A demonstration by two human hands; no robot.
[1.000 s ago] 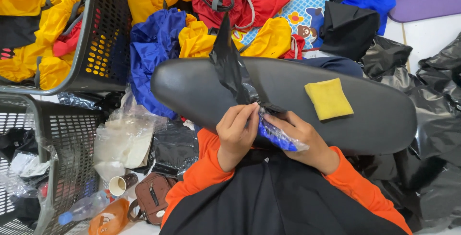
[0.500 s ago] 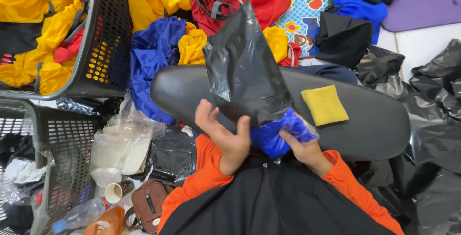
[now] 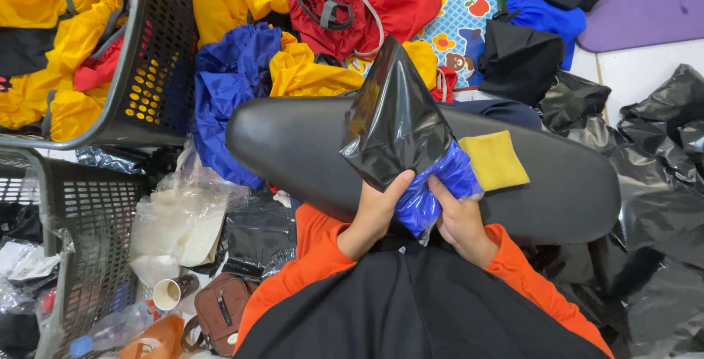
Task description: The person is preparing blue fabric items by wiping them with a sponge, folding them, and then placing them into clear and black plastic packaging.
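At the near edge of the black board, your left hand and right hand grip a folded blue garment, now half inside the black bag, which was twisted thin a second ago; packing is nearly complete.

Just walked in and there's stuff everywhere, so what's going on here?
A person in orange sleeves is working at a black board. Both hands, the left hand and the right hand, hold a blue bundle in clear wrap whose top sits inside a black bag. A yellow pouch lies on the board beside it. Colourful garments, a basket and more black bags surround them.
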